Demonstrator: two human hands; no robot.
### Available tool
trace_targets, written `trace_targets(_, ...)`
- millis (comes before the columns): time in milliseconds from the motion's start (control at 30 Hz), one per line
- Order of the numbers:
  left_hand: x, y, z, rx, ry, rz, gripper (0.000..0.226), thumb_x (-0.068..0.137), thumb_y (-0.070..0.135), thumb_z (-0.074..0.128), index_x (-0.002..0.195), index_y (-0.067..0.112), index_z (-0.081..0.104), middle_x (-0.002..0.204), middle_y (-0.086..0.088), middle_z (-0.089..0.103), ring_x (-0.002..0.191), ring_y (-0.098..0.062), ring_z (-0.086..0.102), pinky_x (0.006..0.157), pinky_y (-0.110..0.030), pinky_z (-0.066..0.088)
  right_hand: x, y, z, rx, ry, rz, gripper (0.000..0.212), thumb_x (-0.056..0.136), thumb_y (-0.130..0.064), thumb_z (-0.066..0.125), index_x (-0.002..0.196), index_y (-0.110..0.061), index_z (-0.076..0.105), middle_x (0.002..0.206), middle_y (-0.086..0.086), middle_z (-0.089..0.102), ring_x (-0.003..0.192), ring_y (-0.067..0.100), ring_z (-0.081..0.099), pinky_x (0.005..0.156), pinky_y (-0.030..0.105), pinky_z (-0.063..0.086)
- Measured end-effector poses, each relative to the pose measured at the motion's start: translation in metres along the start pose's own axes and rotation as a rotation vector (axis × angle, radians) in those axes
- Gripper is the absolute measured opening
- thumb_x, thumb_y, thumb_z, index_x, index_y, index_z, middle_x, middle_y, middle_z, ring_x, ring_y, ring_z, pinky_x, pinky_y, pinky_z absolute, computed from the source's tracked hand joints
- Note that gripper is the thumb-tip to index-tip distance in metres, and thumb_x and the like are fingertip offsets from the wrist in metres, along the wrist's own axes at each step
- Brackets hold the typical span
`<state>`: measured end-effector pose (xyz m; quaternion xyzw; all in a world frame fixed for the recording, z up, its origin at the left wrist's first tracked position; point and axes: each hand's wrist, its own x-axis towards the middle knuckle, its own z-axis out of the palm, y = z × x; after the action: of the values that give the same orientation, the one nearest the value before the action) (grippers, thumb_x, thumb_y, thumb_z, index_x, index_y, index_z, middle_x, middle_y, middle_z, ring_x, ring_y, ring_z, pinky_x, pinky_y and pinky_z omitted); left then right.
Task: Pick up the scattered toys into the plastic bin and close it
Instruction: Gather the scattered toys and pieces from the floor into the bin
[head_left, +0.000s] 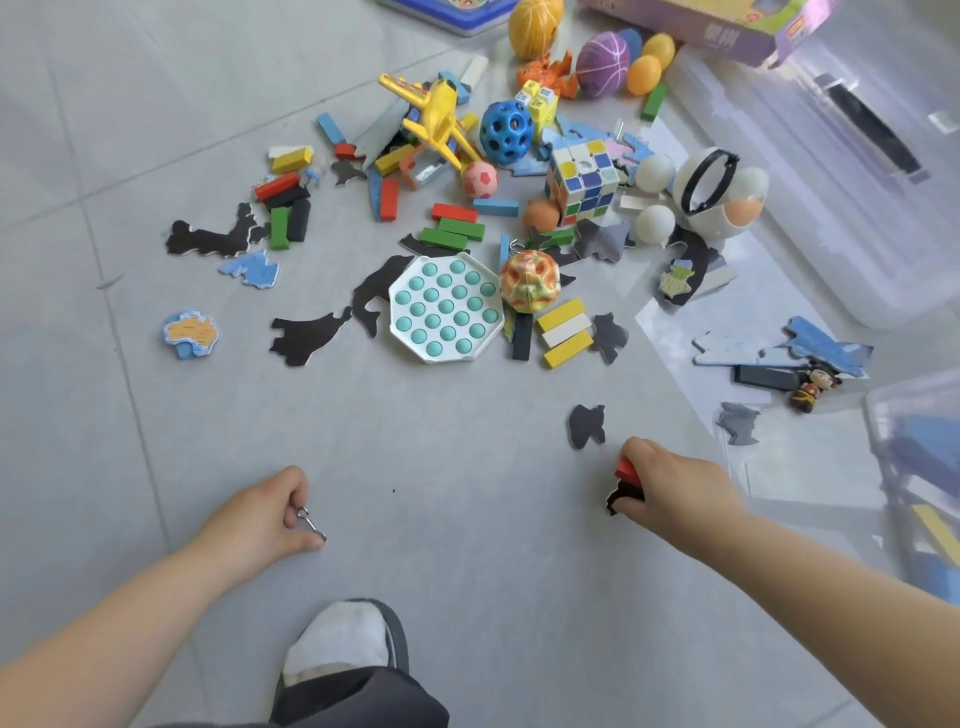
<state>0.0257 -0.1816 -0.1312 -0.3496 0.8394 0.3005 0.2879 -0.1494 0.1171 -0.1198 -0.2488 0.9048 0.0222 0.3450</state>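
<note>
Head-cam view looking down at a grey tiled floor strewn w/ toys. Both hands are low in frame and well apart, either side of the person's own foot, which wears a white sock and grey slipper.

Left hand, bottom left of centre: fingers curled, thumb and fingertips pinching a small metal ring down at floor level.

Right hand, bottom right of centre: fingers curled round a red block, w/ a dark puzzle piece in the same grip, its edge at the floor. A second dark piece lies loose just up and left of this hand.

The clear plastic bin sits at the right edge, near the right hand and forearm and well away from the left hand. Blue and yellow pieces show inside it. A larger clear plastic piece w/ a black handle lies upper right; lid or second bin, can't tell.

The main toy pile is ahead of both hands, centre to top:
- white octagon pop-bubble board, nearest the hands
- orange-green patterned ball touching the board's right edge
- stacked yellow and white blocks beside the board
- puzzle cube
- blue holed ball
- yellow toy plane
- white balls, plus eggs and assorted coloured blocks further back

Flat map-shaped puzzle pieces, some dark side up, spread left and right. A small figurine lies between the pile and the bin.
</note>
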Motion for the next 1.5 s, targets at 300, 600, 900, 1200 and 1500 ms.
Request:
trace_targets(300, 0.011, 0.04, 0.007, -0.067, -0.128, 0.049, 0.027, 0.089, 0.015, 0.054, 0.063, 0.019, 0.05, 0.062, 0.001, 0.055, 0.051, -0.011, 0.05, 0.044, -0.011, 0.038, -0.008, 0.015, -0.003, 0.158, 0.048, 0.095, 0.025, 0.09, -0.03, 0.05, 0.114, -0.023, 0.044, 0.107, -0.002, 0.062, 0.096, 0.024, 0.058, 0.064, 0.024, 0.036)
trace_targets(600, 0.021, 0.186, 0.03, 0.344, -0.066, 0.587, 0.014, 0.099, 0.024, 0.028, 0.092, 0.018, 0.039, 0.111, -0.005, 0.057, 0.103, -0.026, 0.052, 0.073, -0.028, 0.033, -0.002, 0.086, -0.029, 0.667, 0.323, 0.474, 0.016, 0.087, -0.02, 0.058, 0.103, -0.016, 0.055, 0.099, 0.005, 0.056, 0.086, 0.024, 0.048, 0.077, 0.033, 0.043)
trace_targets(900, 0.051, 0.235, 0.056, 0.685, -0.032, 0.673, 0.034, 0.092, 0.04, 0.044, 0.111, 0.012, 0.042, 0.119, -0.005, 0.053, 0.109, -0.027, 0.051, 0.073, -0.032, 0.034, 0.018, 0.096, -0.023, 0.563, 0.15, 0.51, 0.027, 0.086, -0.03, 0.059, 0.096, -0.019, 0.037, 0.107, 0.005, 0.059, 0.086, 0.024, 0.048, 0.072, 0.027, 0.035)
trace_targets(1200, 0.052, 0.233, 0.072, 0.643, -0.066, 0.624, 0.054, 0.083, 0.042, 0.058, 0.123, 0.014, 0.035, 0.128, -0.004, 0.047, 0.119, -0.023, 0.045, 0.091, -0.031, 0.038, 0.028, 0.097, -0.03, 0.448, 0.096, 0.446, 0.027, 0.084, -0.025, 0.06, 0.09, -0.018, 0.035, 0.096, -0.001, 0.043, 0.084, 0.021, 0.042, 0.052, 0.023, 0.027)
trace_targets(1500, 0.046, 0.237, 0.074, 0.636, -0.042, 0.566, 0.04, 0.086, 0.043, 0.053, 0.092, 0.017, 0.023, 0.122, -0.004, 0.047, 0.116, -0.022, 0.044, 0.085, -0.029, 0.037, 0.021, 0.092, -0.027, 0.483, 0.141, 0.423, 0.028, 0.086, -0.022, 0.057, 0.093, -0.016, 0.031, 0.093, 0.0, 0.045, 0.081, 0.023, 0.043, 0.064, 0.026, 0.033)
